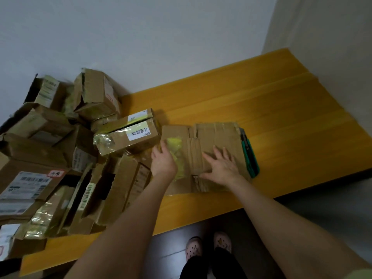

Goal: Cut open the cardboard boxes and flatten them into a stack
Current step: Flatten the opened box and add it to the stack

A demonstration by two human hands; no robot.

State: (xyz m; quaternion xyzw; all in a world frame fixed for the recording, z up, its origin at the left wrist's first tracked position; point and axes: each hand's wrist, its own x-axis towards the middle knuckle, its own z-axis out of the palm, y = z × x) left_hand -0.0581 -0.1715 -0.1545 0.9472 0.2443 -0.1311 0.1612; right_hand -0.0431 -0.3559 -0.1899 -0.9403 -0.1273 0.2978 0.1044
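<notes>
Cardboard, flattened (213, 141): one stack of opened boxes lying toward the near edge of the tabletop (281, 109), roughly midway along it. It shows creased panels, torn flap edges and a strip of yellow tape (176, 146) on its left part. I cannot count the layers.

Hands: left hand (164, 161), fingers straight, laid on the left part of the stack beside the tape. Right hand (222, 167), fingers spread wide, palm down on the middle panels. Both press; neither pinches anything.

Cutter (250, 158): green-handled, lying along the stack's right side, touching it or just beside it. I cannot tell whether the blade is out.

Boxes, uncut (60, 158): a loose heap filling the left end of the tabletop up to the wall, several with flaps open, taped and labelled. One long box with a barcode label (128, 137) sits nearest, just beside the stack's far left corner.

Status, as I judge it: the current piece is being pressed down, and most of the heap remains to be done.

Risks, as I judge them:
- Creased panels may spring up once the pressure lifts, since the folds look only half broken.
- The stack sits close to the near edge, so a sideways push could slide it onto the floor.
- The cutter lies next to the right hand, and a blind reach could meet an exposed blade.
- Pulling one box from the heap could topple its neighbours off the left end.
</notes>
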